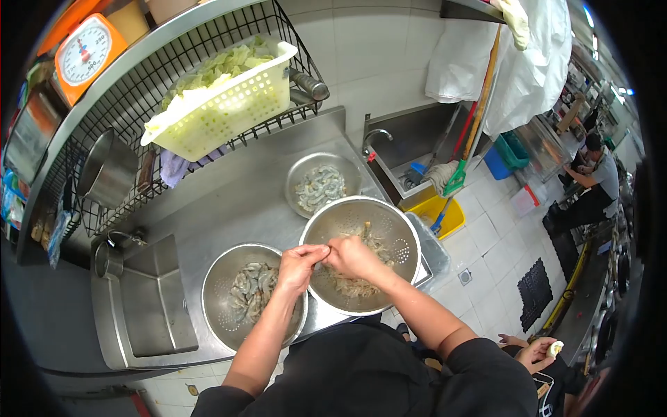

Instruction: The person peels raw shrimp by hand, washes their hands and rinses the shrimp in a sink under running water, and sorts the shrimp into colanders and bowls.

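Inside the left colander (219, 286), a heap of gray shrimp (253, 286), partly behind the left forearm (262, 333). Over the left rim of the right colander (402, 251), fingers of the left hand (299, 267) and right hand (349, 257) pinched tightly, tips meeting, anything between hidden. Below, apparent shells (358, 286), partly covered. Beyond, paler shrimp (321, 187) in a metal bowl (294, 172). Near right, another person's hand (536, 354), body cut off.

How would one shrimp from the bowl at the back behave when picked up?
The shrimp would likely be slippery, judging by their wet shine. Their curled shapes in the bowl suggest soft, bendable bodies.
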`<state>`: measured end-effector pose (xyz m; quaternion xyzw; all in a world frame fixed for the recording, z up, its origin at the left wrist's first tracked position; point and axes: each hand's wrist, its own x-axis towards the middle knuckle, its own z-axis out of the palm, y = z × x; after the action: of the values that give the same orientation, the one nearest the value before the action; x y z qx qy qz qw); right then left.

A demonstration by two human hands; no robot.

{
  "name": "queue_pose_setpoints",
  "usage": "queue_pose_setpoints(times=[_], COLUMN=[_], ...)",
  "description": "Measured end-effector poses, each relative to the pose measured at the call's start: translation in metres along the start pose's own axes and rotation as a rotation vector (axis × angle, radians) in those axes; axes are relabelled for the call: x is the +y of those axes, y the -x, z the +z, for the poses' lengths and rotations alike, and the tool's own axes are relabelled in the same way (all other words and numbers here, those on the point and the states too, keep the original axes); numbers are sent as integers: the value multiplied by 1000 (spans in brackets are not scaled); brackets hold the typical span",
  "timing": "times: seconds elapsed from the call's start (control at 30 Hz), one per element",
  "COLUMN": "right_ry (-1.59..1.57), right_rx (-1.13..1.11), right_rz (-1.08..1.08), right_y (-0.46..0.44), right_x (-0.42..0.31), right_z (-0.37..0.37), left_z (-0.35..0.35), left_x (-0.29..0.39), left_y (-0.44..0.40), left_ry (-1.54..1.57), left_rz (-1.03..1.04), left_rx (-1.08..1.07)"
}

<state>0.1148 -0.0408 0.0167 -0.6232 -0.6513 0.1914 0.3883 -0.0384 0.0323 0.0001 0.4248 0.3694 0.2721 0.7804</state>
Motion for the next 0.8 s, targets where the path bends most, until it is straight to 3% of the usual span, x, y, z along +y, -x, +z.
queue_pose_setpoints(times=[0.03,0.1,0.2,0.27,0.33,0.4,0.47,0.5,0.53,0.63,0.67,0.7,0.8], right_ry=[1,-148,-360,-334,-65,28,249,258,242,233,230,242,212], right_rx=[-1,-118,-133,-131,3,-61,-296,-406,-418,-298,-307,-319,-313], right_rz=[1,212,300,323,341,407,350,477,469,422,410,404,343], right_y=[-1,-2,6,8,10,14,25,22,25,22,21,19,17], right_x=[2,4,8,15,19,34,58,47,45,42,37,29,24], right_z=[-5,-15,-17,-17,-22,-32,-27,-32,-27,-23,-22,-24,-16], left_z=[1,2,0,0,1,0,5,9,6,-15,-38,-58,-102], left_x=[2,8,13,14,16,20,41,58,73,102,104,103,58], left_y=[1,4,4,3,-1,-17,-34,-40,-43,-45,-40,-35,-11], left_ry=[1,-90,-258,-292,-335,-245,-55,41,32,-232,-599,-964,-1558], left_rz=[-1,55,129,135,147,196,289,333,329,422,383,330,-60], left_rx=[-1,-22,-22,8,68,99,124,117,136,259,177,86,-47])
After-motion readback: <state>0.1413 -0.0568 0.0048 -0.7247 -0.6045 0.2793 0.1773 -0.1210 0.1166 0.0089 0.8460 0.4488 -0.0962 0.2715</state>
